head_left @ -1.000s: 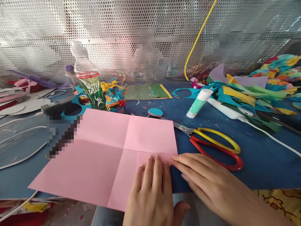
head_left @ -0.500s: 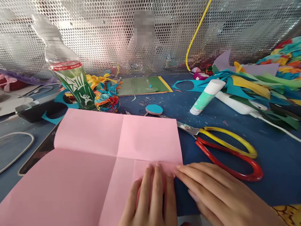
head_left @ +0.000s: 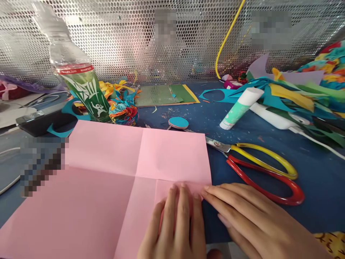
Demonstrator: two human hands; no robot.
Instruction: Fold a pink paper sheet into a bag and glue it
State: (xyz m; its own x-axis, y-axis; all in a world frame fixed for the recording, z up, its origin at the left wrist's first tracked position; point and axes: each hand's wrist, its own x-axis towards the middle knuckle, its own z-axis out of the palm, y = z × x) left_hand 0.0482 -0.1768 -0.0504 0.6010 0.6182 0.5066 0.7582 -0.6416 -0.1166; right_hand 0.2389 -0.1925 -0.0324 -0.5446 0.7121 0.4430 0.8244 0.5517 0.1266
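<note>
A creased sheet of pink paper (head_left: pixel 99 201) lies in front of me, with fold lines crossing near its middle and a smaller folded layer at the near right. My left hand (head_left: pixel 176 223) presses on that layer, its fingers stretched out and slightly spread. At the paper's right edge, the fingertips of my right hand (head_left: pixel 250 216) touch the fold's corner; its fingers are straight and lie side by side, with the thumb tucked below. Just beyond the paper's right edge rest scissors (head_left: pixel 264 169) with one yellow and one red handle, their blades partly under the sheet.
A glue stick (head_left: pixel 239 108) stands tilted behind the scissors. Stacked blue discs (head_left: pixel 178 122) sit beyond the paper. A green-labelled bottle (head_left: pixel 81 86) is at left. Paper scraps (head_left: pixel 293 93) and a white cabled device (head_left: pixel 275 117) lie right, before a perforated metal panel (head_left: pixel 118 39).
The view has shifted slightly, so things on the table appear a little higher and further right. Both hands keep nearly the same place on the pink paper.
</note>
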